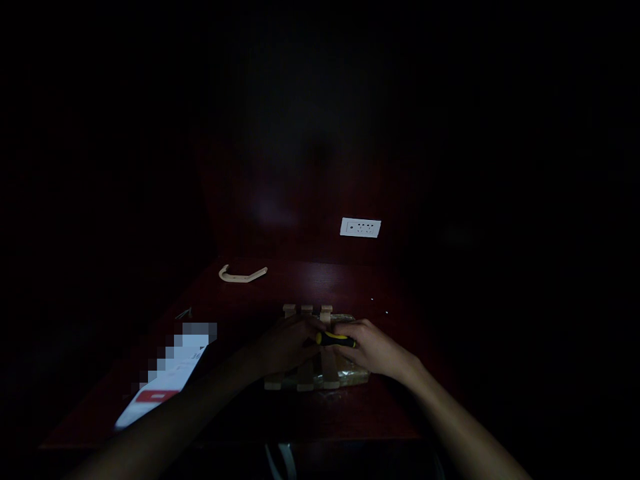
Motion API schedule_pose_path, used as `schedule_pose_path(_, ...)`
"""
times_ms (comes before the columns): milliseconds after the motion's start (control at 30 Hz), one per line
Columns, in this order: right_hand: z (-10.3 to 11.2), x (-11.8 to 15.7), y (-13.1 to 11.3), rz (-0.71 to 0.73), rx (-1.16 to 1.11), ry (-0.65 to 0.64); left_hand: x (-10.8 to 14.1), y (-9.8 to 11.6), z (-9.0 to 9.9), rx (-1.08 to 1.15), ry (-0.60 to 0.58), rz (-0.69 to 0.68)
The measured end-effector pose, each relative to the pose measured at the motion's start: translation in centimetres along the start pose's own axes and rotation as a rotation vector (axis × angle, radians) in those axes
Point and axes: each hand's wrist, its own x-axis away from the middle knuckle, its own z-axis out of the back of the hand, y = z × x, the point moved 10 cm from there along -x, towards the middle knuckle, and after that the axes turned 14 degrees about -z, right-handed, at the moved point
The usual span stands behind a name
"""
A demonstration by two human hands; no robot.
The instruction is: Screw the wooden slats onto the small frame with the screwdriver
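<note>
In the middle of the dark red table, a frame of pale wooden slats (330, 373) lies across a package in shiny clear wrapping (354, 375). My right hand (373, 343) is closed round a yellow and black handle, which looks like a screwdriver (336, 339); its shaft is not visible. Over the left slats, my left hand (287, 343) has its fingers bent inward beside the end of that handle. Shadow hides its fingertips and whatever is between them.
A curved pale wooden piece (243, 275) lies at the table's back left. Paper with a red block (167, 373), partly pixelated, is by my left forearm. Two tiny white bits (387, 312) sit on the right. A white socket plate (361, 228) is on the back panel. Surroundings are very dark.
</note>
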Motion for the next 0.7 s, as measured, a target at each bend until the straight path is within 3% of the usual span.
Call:
schedule_pose_path(467,-0.24,-0.14,0.74,-0.036,0.041,-0.014,0.17,-0.21,-0.43,-0.038,-0.041,-0.038)
schedule_pose_path(700,-0.24,-0.15,0.8,-0.032,0.046,-0.005,0.01,-0.03,-0.07,-0.023,-0.04,0.005)
